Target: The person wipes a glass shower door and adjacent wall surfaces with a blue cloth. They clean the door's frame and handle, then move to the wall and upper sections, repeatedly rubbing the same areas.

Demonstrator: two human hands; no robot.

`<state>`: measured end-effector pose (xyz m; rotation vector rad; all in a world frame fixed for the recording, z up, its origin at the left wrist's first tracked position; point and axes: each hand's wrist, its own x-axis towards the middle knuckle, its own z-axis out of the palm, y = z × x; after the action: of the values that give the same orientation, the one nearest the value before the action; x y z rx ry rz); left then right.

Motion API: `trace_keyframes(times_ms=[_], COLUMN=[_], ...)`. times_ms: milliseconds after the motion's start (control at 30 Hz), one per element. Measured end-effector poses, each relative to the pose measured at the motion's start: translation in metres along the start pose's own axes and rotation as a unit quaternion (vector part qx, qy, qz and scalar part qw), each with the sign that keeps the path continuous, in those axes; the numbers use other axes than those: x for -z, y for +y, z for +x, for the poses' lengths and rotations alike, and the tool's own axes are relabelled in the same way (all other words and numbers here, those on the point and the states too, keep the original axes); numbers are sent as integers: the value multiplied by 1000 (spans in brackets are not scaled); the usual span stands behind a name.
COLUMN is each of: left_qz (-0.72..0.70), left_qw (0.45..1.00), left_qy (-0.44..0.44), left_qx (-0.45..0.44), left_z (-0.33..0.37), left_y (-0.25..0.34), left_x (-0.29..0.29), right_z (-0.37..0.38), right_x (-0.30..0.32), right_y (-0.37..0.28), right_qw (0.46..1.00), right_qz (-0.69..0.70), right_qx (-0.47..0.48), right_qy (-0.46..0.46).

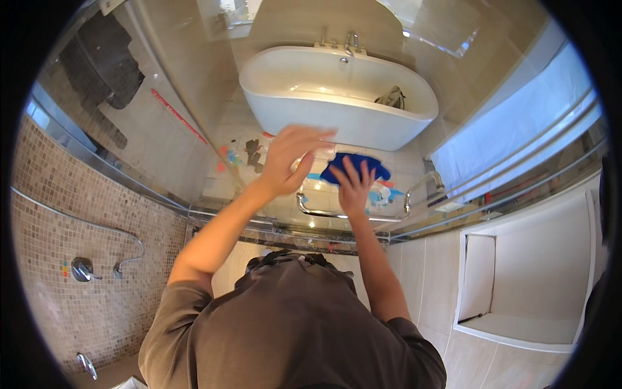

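Note:
Both my arms reach forward in front of a glass shower door (278,201). My right hand (354,188) lies over a dark blue cloth (372,166), fingers spread across it, and the cloth appears held against the glass. My left hand (288,159) is raised to the left of the cloth. Its fingers stretch to the right, apart from the thumb, somewhat smeared by motion; I see nothing held in them. A chrome door handle (317,212) runs below both hands, passing behind my right wrist.
Beyond the glass stands a white bathtub (324,107) with a chrome faucet (351,42) and a grey-green bag (391,97) inside. Scraps (254,154) litter the floor behind the glass. A shower valve (83,269) sits on the left mosaic wall; a recessed niche (541,279) is at right.

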<state>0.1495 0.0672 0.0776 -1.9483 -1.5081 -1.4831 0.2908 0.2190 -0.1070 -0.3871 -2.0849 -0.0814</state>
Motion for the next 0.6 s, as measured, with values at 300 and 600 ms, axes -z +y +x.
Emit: trace_keyframes(times_ms=[300,600], left_qz=[-193,-264], left_qw=[896,831], left_qy=[235,161], left_qx=[325,462], left_z=[-127,-222], left_y=[-32,-55], left_x=[47,62], right_z=[128,-38], right_x=[-5,-73], right_y=[-109,-120], right_qw=[991,964], right_qz=[46,22], right_qx=[66,120], right_qy=[103,-238])
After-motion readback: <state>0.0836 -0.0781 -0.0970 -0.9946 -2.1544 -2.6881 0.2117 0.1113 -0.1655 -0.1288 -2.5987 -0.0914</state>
